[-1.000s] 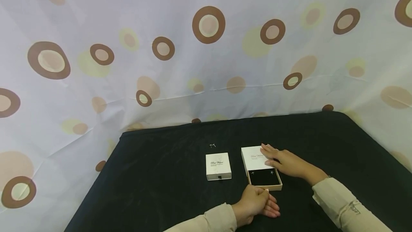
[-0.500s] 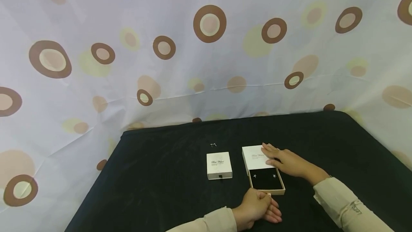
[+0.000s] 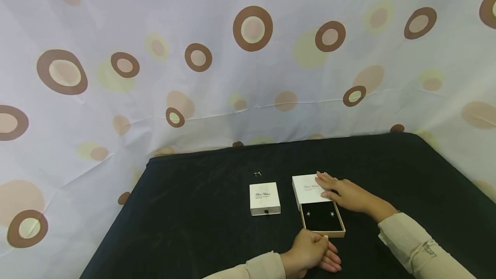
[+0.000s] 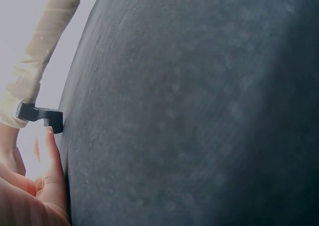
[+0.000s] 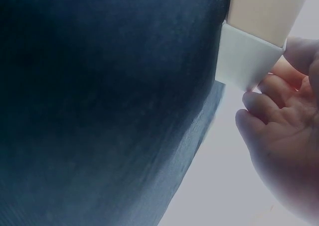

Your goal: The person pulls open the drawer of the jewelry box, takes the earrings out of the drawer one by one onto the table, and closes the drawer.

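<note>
A white jewelry box (image 3: 304,189) lies on the black cloth, its drawer (image 3: 327,234) slid out toward the near side. Two small star-shaped earrings (image 3: 308,214) sit apart on the drawer's black pad. My left hand (image 3: 306,249) pinches the small pull tab at the drawer's front, other fingers extended palm up. My right hand (image 3: 346,195) holds the box's white sleeve at its right side, thumb nearer me than the fingers. In the right wrist view, curled fingers touch the sleeve (image 5: 246,56). The left wrist view shows my left hand (image 4: 35,186) but not the tab.
A second white box (image 3: 265,197), closed, with a dark pull tab, lies left of the first. Two small T-shaped metal pieces (image 3: 257,174) lie behind it. The black-covered table (image 3: 193,218) ends at a patterned curtain (image 3: 217,89).
My left hand has moved slightly toward me, drawing the drawer further out of its sleeve. More of the black pad shows. My right hand stays on the sleeve.
</note>
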Demonstrator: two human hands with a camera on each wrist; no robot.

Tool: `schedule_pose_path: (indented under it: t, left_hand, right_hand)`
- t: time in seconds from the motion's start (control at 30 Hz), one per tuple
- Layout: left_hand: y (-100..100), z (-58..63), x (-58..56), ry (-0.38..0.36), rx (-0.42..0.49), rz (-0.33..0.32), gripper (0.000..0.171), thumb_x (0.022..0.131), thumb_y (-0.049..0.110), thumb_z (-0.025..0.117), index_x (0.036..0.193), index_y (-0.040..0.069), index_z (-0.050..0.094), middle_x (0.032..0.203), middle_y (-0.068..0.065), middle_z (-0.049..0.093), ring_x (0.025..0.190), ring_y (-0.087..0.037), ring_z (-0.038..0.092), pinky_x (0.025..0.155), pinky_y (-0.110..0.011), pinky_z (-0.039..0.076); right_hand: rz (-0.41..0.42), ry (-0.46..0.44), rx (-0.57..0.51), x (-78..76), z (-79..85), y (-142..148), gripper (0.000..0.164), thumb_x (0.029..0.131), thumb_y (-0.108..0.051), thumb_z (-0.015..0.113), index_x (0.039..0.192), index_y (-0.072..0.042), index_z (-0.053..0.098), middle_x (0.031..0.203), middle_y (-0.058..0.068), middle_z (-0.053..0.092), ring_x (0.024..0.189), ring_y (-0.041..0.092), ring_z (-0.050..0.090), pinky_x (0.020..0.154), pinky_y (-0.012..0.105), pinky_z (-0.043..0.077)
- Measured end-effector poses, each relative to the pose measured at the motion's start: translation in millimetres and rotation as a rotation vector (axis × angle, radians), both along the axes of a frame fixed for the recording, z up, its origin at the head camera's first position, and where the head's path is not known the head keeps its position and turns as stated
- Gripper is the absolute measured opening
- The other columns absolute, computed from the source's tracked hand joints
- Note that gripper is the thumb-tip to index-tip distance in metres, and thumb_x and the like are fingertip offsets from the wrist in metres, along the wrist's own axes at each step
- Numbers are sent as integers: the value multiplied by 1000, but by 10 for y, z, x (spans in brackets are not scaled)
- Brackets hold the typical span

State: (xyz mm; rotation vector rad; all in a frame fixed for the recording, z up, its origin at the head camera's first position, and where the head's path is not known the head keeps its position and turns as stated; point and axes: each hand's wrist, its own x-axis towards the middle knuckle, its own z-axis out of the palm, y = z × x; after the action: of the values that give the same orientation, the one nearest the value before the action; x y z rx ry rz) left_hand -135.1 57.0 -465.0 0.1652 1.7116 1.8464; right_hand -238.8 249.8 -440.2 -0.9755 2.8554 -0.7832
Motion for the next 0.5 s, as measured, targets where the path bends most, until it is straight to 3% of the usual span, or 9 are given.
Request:
schedule_pose_path:
  t: [0.5]
  left_hand:
    - [29,10,46,0,1,-19,32,101,10,42,90,-7,67,82,-30,68,83,-48,66,65,-39,57]
  right_hand:
    - [-6,9,3,15,15,-8,52,97,-21,55,138,9,42,147,27,33,133,46,31,104,60,30]
